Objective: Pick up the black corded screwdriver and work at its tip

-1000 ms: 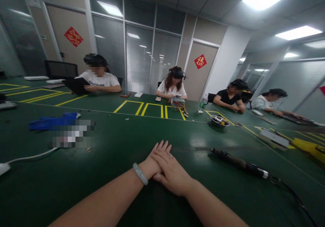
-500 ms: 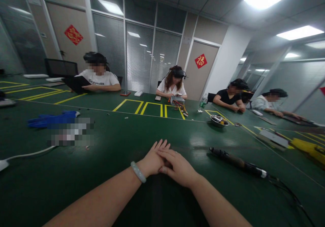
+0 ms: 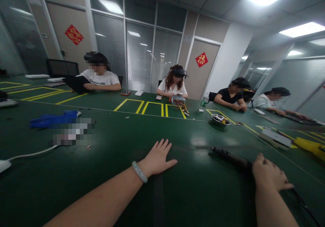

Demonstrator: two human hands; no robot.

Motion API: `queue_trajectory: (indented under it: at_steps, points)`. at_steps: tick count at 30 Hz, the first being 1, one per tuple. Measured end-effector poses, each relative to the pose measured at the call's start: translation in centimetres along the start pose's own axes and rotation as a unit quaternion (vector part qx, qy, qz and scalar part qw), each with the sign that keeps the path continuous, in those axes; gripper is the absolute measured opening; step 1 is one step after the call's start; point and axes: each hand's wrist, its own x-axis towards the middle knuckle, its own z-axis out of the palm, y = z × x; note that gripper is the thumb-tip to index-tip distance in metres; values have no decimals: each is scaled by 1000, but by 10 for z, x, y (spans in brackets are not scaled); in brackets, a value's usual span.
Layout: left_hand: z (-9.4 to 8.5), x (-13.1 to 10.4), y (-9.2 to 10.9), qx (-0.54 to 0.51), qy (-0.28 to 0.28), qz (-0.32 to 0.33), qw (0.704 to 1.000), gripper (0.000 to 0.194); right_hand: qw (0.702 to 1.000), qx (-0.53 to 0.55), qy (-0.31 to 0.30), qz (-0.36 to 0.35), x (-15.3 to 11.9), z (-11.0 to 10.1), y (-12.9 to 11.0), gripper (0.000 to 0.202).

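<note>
My left hand point(image 3: 158, 157) lies palm down on the green tabletop point(image 3: 182, 200), fingers stretched forward and thumb out to the right. It holds nothing; a pale green bangle point(image 3: 139, 172) circles the wrist. Over on the right, my right hand point(image 3: 270, 173) is over the rear part of a black pen-shaped power tool, apparently an electric screwdriver point(image 3: 232, 157). The hand covers the tool's back end, and its fingers are bent and partly hidden, so I cannot tell whether they grip it. The tool's tip points left, and its black cable point(image 3: 303, 201) trails toward the lower right.
Blue gloves point(image 3: 54, 119) and a white cable point(image 3: 33, 155) lie at left. Farther off are a metal bowl point(image 3: 220, 120) of small parts, a water bottle point(image 3: 203, 101), a grey box with wires point(image 3: 178, 100) and an open white box point(image 3: 276, 137). Several people sit across the table.
My right hand has left the back of my left hand and moved right onto the tool. My left hand stays in place, now uncovered, its thumb showing.
</note>
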Motion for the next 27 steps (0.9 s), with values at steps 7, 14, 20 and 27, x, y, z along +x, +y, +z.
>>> queue_trajectory:
  at_steps: [7,14,20,27]
  points:
    - [2,1,1,9,12,5,1000,86,996,-24,-87,5,21,22,13,79]
    - [-10,4,26,34,125,86,988,87,959,-13,-212,-188,-32,20,-52,71]
    - [-11,2,45,59,140,179,972,89,847,140,-298,-418,-152,34,-113,52]
    - [-7,5,34,26,138,139,980,84,716,240,-446,-480,-224,-1,-127,71]
